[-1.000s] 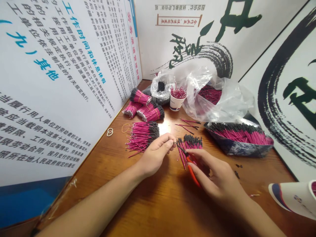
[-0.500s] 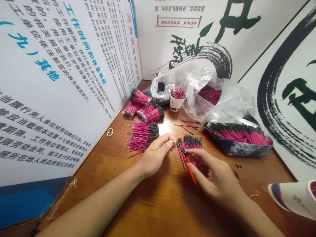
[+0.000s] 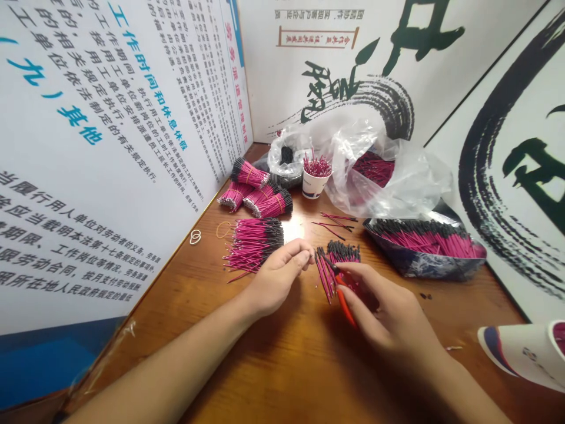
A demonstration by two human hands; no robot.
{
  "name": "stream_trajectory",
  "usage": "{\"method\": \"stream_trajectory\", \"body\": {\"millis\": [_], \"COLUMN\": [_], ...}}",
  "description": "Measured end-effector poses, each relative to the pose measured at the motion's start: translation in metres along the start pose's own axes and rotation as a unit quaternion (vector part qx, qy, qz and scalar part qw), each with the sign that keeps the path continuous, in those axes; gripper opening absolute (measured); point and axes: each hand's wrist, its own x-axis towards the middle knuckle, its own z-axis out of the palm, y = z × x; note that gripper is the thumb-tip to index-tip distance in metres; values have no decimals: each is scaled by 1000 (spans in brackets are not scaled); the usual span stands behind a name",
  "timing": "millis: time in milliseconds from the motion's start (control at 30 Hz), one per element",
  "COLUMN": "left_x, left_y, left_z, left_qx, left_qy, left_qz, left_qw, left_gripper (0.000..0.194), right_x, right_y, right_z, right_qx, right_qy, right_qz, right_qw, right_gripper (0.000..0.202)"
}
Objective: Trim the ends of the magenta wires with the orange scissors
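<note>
Over the middle of the table, my left hand [image 3: 282,274] is closed in a pinch; whatever sits between the fingertips is too small to make out. My right hand [image 3: 391,312] grips red-handled pliers [image 3: 346,305], whose dark jaws point up and left, a short way from the left fingertips. Behind and below the jaws lies a small pile of magenta wires with black ends [image 3: 325,280], partly hidden by the right hand. To the left of my left hand spreads a larger heap of similar wires [image 3: 251,241].
Banded wire bundles [image 3: 276,203] lie at the back left, beside a paper cup of wires [image 3: 316,186]. Clear plastic bags [image 3: 415,182] and a dark tray of wires [image 3: 436,268] stand at the back right. Another cup [image 3: 514,353] lies tipped at right. Panels border the table.
The pliers have moved slightly right and away from the left fingertips, along with my right hand. My left hand has stayed almost in place, still pinched.
</note>
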Motion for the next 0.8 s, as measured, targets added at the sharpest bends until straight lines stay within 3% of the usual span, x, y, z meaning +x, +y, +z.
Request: {"method": "stream_trajectory", "body": {"millis": [333,567,800], "left_x": [0,-1,0], "left_y": [-1,-2,-2], "left_z": [-1,1,2], "left_qx": [-28,-118,-134], "left_qy": [6,-13,-12], "left_qz": [-5,-73,-75], "left_qw": [1000,990,988], "left_gripper": [19,27,28], "right_x": [0,0,-1], "right_y": [-2,-1,-1], "right_z": [1,1,2], "right_qx": [33,26,36], "right_qy": [-6,-14,-12], "right_qz": [6,23,15], "right_qw": [999,999,999], "right_gripper": [23,23,25]}}
